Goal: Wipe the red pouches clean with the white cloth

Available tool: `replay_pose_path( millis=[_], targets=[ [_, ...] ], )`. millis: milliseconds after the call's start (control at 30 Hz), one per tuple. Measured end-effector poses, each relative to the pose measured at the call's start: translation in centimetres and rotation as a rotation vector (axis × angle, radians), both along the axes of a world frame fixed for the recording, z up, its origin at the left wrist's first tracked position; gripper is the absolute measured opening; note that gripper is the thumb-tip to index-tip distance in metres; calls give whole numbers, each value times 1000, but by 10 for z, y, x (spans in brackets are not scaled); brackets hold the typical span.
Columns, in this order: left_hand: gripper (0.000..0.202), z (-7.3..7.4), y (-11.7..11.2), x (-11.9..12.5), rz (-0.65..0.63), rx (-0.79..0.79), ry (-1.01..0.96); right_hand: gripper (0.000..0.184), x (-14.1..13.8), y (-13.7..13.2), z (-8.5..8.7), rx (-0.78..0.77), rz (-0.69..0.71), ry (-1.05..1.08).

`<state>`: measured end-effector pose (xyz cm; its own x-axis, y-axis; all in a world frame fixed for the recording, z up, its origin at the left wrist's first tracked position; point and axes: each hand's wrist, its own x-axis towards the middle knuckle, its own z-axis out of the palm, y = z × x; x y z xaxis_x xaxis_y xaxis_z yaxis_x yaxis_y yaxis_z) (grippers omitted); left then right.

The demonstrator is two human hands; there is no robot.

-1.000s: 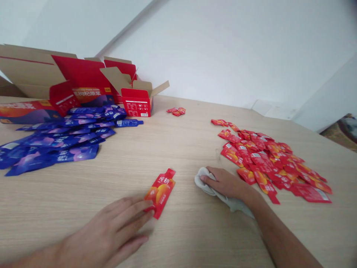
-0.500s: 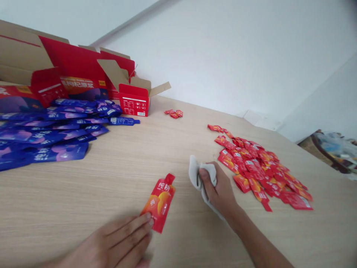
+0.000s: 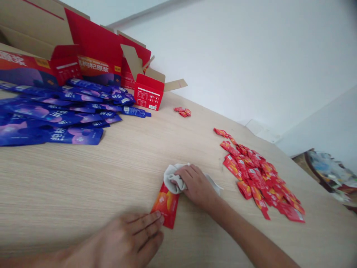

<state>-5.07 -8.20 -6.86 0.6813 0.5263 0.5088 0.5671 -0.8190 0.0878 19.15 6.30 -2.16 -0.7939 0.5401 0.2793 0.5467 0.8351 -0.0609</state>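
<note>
A red pouch point(image 3: 166, 206) with an orange fruit print lies at the front middle of the table. The fingers of my left hand point(image 3: 136, 234) are closed together over its lower left corner and hold it; the thumb is hidden. My right hand point(image 3: 195, 184) is closed around a bunched white cloth point(image 3: 170, 175). The cloth rests over the upper end of the pouch and hides its neck. To the right of this hand, many similar red pouches point(image 3: 256, 178) lie in a loose pile.
Blue pouches point(image 3: 75, 136) are heaped at the left. Open red cartons point(image 3: 149, 91) stand behind them, flaps up. A few small red pieces point(image 3: 182, 111) lie near the table's back edge. A white wall point(image 3: 237, 56) runs behind the table. At the far right is a plastic-lined container point(image 3: 329, 171).
My right hand has moved left with the cloth, from beside the pouch onto its upper end. My left hand stays on the pouch. The camera view has shifted and tilted a little.
</note>
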Motion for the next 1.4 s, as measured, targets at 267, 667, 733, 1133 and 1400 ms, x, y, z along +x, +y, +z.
replay_pose_path(
  millis=[267,667,733,1133,1400],
  targets=[
    [33,7,-2,2,-15,11,152,6,-12,-51,19,-52,53,265],
    [46,21,-6,-4,-61,-123,214,9,-12,9,20,76,-82,94],
    [49,26,-5,-5,-77,-97,259,7,-11,-10,25,51,-114,265],
    [46,38,-2,0,-98,-235,348,12,-17,-1,1,54,-24,-12],
    [42,23,-4,-1,-69,-40,223,6,-14,-49,25,22,-40,315]
  ],
)
